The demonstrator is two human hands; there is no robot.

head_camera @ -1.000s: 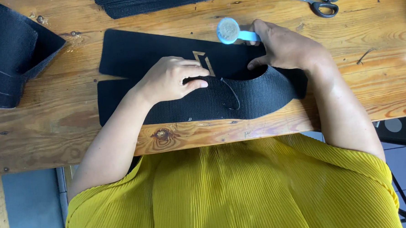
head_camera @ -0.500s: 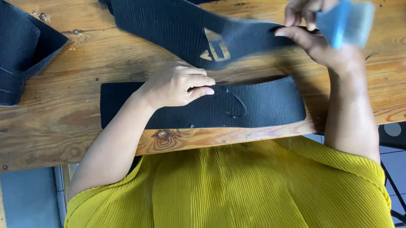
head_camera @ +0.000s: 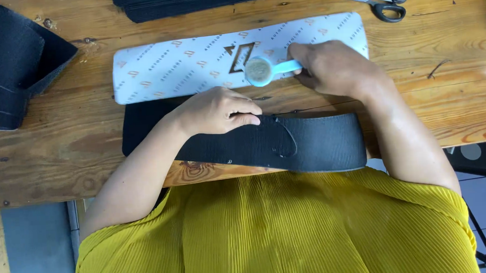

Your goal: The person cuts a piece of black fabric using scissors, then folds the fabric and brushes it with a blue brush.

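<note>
In the head view, a light-blue round brush (head_camera: 263, 70) is gripped in the closed right hand (head_camera: 335, 69) and pressed onto the white patterned strip (head_camera: 196, 67), beside its cut-out emblem. The left hand (head_camera: 217, 110) is laid flat, fingers together, on the black curved band (head_camera: 309, 144) at the tabletop (head_camera: 63, 155) edge. Brushing around the cut-out appears underway; steady, even strokes are called for next
</note>
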